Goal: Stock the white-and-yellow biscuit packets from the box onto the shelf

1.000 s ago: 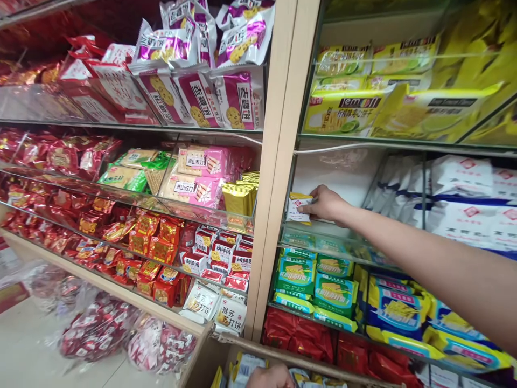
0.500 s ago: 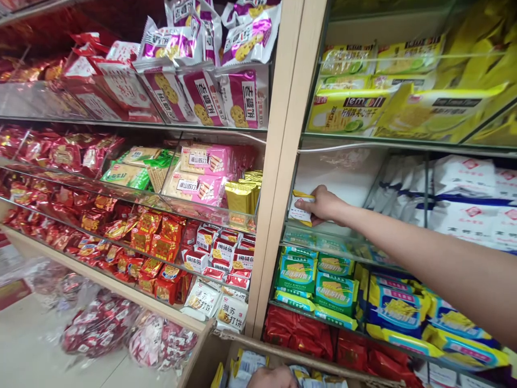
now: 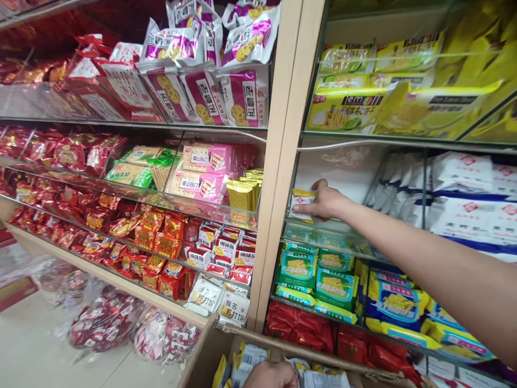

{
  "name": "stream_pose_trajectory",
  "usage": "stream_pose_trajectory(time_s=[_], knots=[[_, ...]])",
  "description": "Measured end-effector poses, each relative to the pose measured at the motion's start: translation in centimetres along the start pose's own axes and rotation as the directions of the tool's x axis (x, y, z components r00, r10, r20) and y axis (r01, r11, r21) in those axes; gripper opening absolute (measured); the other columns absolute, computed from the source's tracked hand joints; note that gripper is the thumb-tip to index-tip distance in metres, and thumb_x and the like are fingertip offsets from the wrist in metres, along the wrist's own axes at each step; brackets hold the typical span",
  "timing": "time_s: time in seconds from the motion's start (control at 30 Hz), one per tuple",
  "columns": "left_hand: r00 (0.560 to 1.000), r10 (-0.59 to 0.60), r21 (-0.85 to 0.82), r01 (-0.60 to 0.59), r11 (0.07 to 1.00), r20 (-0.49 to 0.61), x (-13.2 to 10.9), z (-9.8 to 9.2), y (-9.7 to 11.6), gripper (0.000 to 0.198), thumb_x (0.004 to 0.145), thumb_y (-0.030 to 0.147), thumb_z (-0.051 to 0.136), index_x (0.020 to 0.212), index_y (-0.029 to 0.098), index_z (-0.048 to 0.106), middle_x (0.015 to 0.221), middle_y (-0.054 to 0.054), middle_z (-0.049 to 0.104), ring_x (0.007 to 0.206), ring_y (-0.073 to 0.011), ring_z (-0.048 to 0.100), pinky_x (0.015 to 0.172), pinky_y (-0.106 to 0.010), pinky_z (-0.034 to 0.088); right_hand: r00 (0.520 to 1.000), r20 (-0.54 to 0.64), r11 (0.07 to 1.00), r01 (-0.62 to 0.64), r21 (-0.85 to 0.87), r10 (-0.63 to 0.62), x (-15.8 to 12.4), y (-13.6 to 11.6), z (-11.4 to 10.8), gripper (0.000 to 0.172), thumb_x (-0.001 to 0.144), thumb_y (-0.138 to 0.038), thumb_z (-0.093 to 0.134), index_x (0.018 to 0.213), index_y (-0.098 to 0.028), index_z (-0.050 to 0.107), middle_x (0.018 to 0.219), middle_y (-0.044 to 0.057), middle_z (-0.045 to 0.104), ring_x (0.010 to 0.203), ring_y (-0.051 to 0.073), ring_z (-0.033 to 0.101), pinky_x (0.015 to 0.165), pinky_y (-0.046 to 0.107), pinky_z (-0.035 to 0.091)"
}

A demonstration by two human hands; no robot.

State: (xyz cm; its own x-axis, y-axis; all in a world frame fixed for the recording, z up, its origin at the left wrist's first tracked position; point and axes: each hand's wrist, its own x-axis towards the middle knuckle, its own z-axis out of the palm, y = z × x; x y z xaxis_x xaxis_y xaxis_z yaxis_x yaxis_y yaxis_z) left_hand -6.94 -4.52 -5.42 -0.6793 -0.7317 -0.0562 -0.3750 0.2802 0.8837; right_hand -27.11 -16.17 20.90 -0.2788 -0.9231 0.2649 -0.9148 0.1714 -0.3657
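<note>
My right hand (image 3: 323, 201) reaches into the left compartment of the glass shelf (image 3: 323, 233) and is closed on a small white and yellow packet (image 3: 301, 204), which it presses against the compartment's left side. My left hand (image 3: 271, 374) is at the bottom edge of the view, down inside a cardboard box (image 3: 210, 350) among several white, blue and yellow packets (image 3: 246, 358). Most of that hand is cut off by the frame, so its grip cannot be made out.
A wooden upright (image 3: 283, 161) splits the shelving. Pink and red snack packs (image 3: 202, 97) fill the left shelves, yellow packs (image 3: 351, 108) sit above my right hand, and white bags (image 3: 464, 199) lie to its right. Green packs (image 3: 299, 267) are stacked below. Bagged red sweets (image 3: 105, 323) lie on the floor.
My right hand has pushed the small packet further left and slightly up into the compartment. The left hand stays in the box and shows a little more.
</note>
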Motion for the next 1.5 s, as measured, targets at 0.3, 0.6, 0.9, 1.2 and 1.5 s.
stream_pose_trajectory(time_s=[0.3,0.6,0.9,1.2,1.5], knots=[[0.961,0.137,0.442,-0.234,0.866,0.240,-1.1,-0.5,-0.1,0.034,0.067,0.040,0.061,0.093,0.018,0.064,0.089,-0.011,0.068,0.088,-0.0246,0.058,0.083,-0.035,0.043,0.714,-0.432,0.834,0.453,-0.315,-0.551,-12.6,-0.1,-2.4,0.029,0.078,-0.037,0.047,0.097,-0.016,0.053,0.090,0.011,0.063,0.082,0.026,0.058,0.072,0.038,0.044],[0.958,0.134,0.012,-0.142,0.990,0.252,-1.0,-1.2,0.9,0.024,0.055,0.031,0.072,0.073,0.017,0.065,0.069,0.000,0.062,0.069,-0.0171,0.054,0.065,-0.027,0.039,0.944,0.237,0.858,0.081,0.507,-0.229,-29.4,7.4,16.8,0.034,0.073,-0.033,0.055,0.104,-0.019,0.053,0.096,0.007,0.064,0.085,0.020,0.059,0.073,0.030,0.047],[0.998,-0.024,-0.537,-0.008,0.844,-0.052,-0.6,0.8,3.4,0.022,0.064,0.031,0.066,0.066,0.014,0.053,0.062,0.005,0.047,0.058,-0.0068,0.041,0.057,-0.020,0.034,0.965,0.257,0.509,-0.198,0.837,-0.047,-27.9,7.2,16.9,0.031,0.075,-0.046,0.049,0.087,-0.017,0.053,0.055,-0.006,0.040,0.052,0.010,0.040,0.050,0.022,0.032],[0.999,0.019,-0.767,0.026,0.641,0.049,-1.4,-0.3,6.0,0.030,0.068,0.035,0.064,0.093,0.021,0.056,0.081,0.001,0.058,0.070,-0.0088,0.054,0.062,-0.021,0.043,0.929,0.310,0.241,-0.354,0.903,0.203,-27.7,5.4,13.7,0.030,0.073,-0.047,0.053,0.083,-0.023,0.040,0.054,-0.008,0.047,0.048,0.010,0.042,0.046,0.021,0.033],[0.993,-0.064,-0.671,-0.021,0.741,-0.102,-1.3,-0.2,3.9,0.031,0.065,0.039,0.066,0.071,0.016,0.047,0.053,0.006,0.056,0.046,-0.0048,0.050,0.048,-0.016,0.040,0.920,0.273,0.019,-0.290,0.957,0.280,-25.7,6.9,14.2,0.031,0.066,-0.044,0.062,0.062,-0.020,0.043,0.063,-0.004,0.052,0.059,0.010,0.046,0.052,0.021,0.039]])
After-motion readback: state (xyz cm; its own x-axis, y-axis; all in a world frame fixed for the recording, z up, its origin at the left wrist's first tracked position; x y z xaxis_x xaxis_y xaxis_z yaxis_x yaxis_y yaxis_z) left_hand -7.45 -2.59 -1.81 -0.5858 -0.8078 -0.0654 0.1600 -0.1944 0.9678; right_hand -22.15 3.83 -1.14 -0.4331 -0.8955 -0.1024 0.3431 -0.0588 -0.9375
